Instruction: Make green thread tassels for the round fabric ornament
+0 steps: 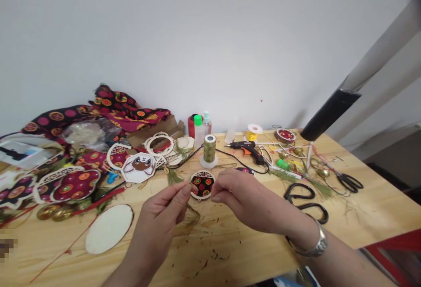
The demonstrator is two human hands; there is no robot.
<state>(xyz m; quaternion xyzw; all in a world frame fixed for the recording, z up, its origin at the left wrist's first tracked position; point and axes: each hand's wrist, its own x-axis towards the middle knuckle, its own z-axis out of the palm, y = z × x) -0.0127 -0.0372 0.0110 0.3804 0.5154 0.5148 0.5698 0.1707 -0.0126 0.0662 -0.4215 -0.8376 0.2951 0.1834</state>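
Note:
My left hand (169, 210) pinches thumb against forefinger in front of the spool, just left of a small round ornament (203, 185). The ornament has a pale openwork wooden rim and dark flowered cloth. On its other side my right hand (241, 195) is also closed in a pinch, with a silver bracelet (320, 245) on the wrist. What either pinch holds is too small to make out. Olive thread strands (193, 211) show by the left fingertips. Behind the ornament stands a spool of olive thread (209, 150).
Large black-handled scissors (309, 201) lie right of my right hand, with smaller scissors (350, 182) beyond. A glue gun (248, 148) and yellow spool (252, 133) are behind. Flowered cloth (121, 107), a sheep-face piece (138, 167) and an oval disc (110, 229) are left.

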